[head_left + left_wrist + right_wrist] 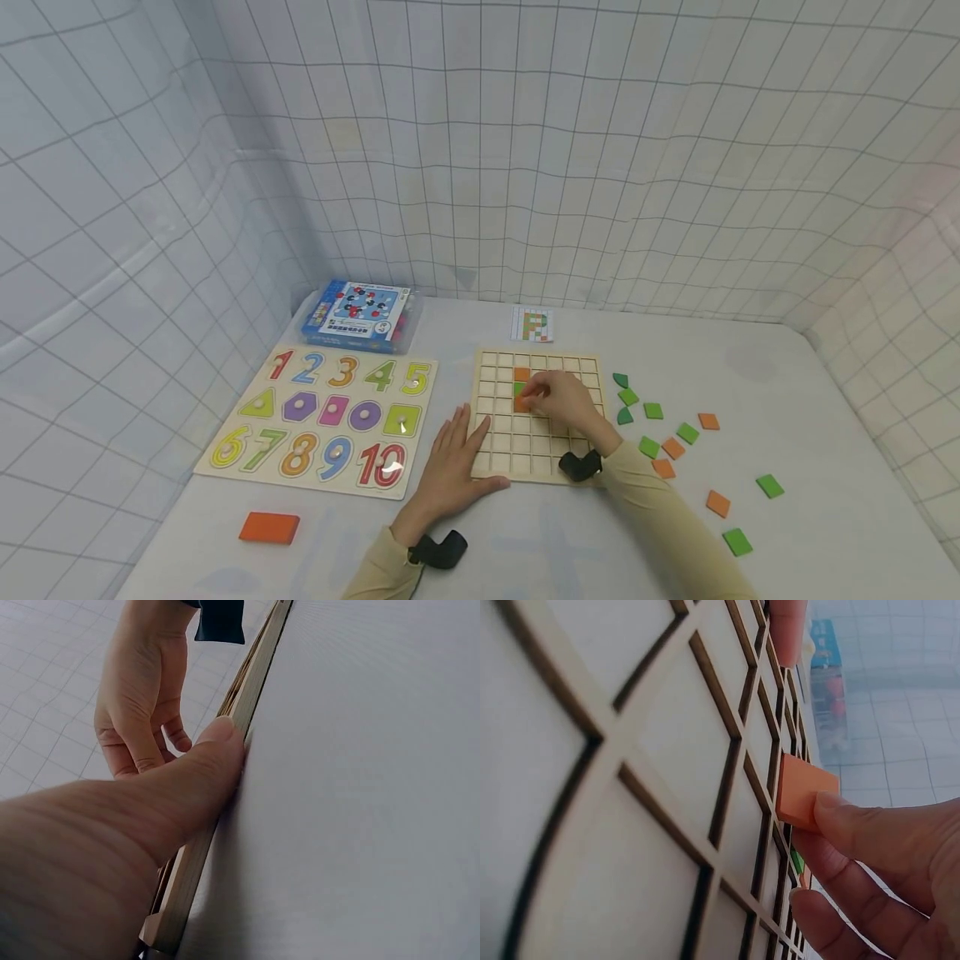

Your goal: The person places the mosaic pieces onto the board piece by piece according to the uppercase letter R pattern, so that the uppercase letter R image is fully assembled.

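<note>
A wooden grid board (520, 461) lies on the table in front of me. My left hand (450, 467) rests at its front left corner with fingers extended, the thumb against the front edge. Over the upper middle cells, my right hand (562, 400) pinches an orange square tile (806, 791) between thumb and fingers. In the right wrist view that tile stands tilted against the grid, one edge at a cell. Just behind it, a green tile (518, 388) and another orange tile (522, 374) sit in one column. Fingers partly cover the green one.
Loose green and orange tiles (687, 432) and dark green quarter-round pieces (625, 416) lie right of the board. Behind it is a pattern card (532, 336). A number puzzle (300, 479), a blue boxed set (363, 312) and an orange block (269, 528) are on the left.
</note>
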`<state>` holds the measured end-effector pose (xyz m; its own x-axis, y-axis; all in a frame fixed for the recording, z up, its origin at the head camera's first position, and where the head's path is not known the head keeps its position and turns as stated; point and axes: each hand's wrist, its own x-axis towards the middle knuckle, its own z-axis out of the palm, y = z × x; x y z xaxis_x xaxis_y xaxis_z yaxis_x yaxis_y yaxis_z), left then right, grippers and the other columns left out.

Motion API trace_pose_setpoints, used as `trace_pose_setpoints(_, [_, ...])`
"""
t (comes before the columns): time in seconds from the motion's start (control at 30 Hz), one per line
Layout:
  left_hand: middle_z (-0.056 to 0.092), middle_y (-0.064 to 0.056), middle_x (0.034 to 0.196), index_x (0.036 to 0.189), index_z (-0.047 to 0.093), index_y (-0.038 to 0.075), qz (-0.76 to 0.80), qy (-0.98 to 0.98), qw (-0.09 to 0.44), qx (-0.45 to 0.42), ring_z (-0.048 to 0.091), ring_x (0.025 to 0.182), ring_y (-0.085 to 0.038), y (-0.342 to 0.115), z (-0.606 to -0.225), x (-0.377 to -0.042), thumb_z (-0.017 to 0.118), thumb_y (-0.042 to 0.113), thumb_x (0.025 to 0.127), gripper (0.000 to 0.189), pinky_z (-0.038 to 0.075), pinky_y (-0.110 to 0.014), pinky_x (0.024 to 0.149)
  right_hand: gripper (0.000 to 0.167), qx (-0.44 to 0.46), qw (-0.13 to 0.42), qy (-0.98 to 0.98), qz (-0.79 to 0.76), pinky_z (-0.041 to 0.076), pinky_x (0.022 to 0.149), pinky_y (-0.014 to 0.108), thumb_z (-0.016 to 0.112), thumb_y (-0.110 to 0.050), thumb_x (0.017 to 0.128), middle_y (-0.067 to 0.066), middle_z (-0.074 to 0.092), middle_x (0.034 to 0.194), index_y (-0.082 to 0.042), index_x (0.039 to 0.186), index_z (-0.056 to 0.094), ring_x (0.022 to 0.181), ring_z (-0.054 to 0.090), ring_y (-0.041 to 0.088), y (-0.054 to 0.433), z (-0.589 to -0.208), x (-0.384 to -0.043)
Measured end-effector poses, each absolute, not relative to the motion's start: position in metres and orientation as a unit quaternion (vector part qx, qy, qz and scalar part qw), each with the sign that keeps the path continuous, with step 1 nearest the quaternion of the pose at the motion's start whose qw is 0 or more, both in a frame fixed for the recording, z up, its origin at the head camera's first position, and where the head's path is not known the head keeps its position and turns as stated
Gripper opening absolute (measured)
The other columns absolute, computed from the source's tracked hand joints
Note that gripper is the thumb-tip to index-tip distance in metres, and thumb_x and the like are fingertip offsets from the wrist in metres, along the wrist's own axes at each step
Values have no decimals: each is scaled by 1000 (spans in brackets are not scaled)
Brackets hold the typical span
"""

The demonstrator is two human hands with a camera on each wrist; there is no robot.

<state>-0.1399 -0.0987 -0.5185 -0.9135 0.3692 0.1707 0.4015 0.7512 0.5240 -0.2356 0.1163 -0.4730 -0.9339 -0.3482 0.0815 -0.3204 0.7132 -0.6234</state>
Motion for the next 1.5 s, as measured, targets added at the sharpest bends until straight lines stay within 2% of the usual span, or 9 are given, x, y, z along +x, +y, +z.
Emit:
trace_pose_setpoints(0.27, [15,-25,153,146,37,5,-285,-936,26,-205,7,142,-35,-99,-519,-141,69,56,77,91,8,-48,113,12,-179,27,935,-304,44,53,26,74,-24,83,-10,63,75,-12,85,73,61,52,6,114,-471,-233])
trace_pose_setpoints(0.5, [15,-25,153,146,36,5,-286,-936,23,-203,6,142,-34,-99,-520,-141,70,55,77,91,7,-47,113,4,-189,10,941,-280,45,52,26,74,-20,84,-11,63,74,-16,81,74,59,53,5,113,-470,-232])
trace_pose_setpoints(0.83, [15,-25,153,146,37,4,-285,-936,25,-207,6,142,-34,-100,-521,-142,69,57,77,92,8,-47,113,4,-210,-2,951,-226,48,61,29,74,-20,83,-6,67,82,-17,81,76,75,59,12,113,-467,-229])
trace_pose_setpoints(1.03, [14,-24,153,146,37,5,-288,-935,23,-206,5,142,-34,-99,-521,-141,69,57,77,92,7,-48,113,5,-239,7,942,-235,46,64,29,73,-17,85,-10,64,81,-19,87,77,77,55,10,120,-471,-230])
trace_pose_setpoints(1.27, [15,-25,153,145,37,4,-289,-934,25,-207,5,142,-34,-99,-521,-141,69,56,77,91,8,-48,113,12,-293,13,920,-259,45,67,29,71,-18,86,-8,62,85,-14,97,76,79,52,10,128,-472,-230])
trace_pose_setpoints(1.4, [14,-24,153,145,37,4,-287,-935,25,-207,5,142,-34,-99,-521,-141,69,56,77,91,7,-48,113,16,-291,12,915,-281,46,68,30,70,-21,87,-8,62,87,-12,100,75,80,53,10,134,-474,-232])
trace_pose_setpoints(1.5, [14,-24,153,146,37,4,-286,-936,24,-206,5,142,-34,-99,-521,-141,69,56,77,92,7,-48,113,24,-272,-10,919,-285,47,69,30,69,-26,89,-6,62,88,-11,107,72,82,53,12,139,-474,-234])
